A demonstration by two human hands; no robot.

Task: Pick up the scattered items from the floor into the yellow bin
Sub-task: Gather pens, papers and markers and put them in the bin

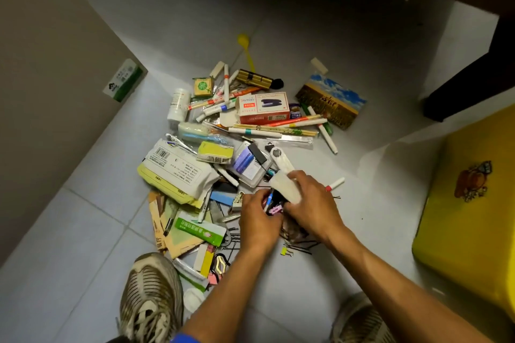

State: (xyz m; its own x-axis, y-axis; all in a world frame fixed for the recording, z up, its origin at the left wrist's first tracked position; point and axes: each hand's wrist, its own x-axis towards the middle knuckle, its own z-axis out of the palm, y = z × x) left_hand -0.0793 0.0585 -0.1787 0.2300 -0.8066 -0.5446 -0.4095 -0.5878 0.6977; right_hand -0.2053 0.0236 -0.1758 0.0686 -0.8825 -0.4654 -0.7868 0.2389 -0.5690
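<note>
Little looked done: the scattered items [239,147] still lay heaped left of the yellow bin [471,203]. Left hand [257,220] and right hand [312,203] both curled round small pieces, seemingly pens and clips.

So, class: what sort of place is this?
Probably a room at home: pale tiled floor, dark wooden furniture, and household odds like a stapler box and wipes pack.

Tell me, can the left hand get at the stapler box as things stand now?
Probably not at once: the left hand already grips small items beside the right hand. The stapler box lies uncovered on top of the pile.
</note>
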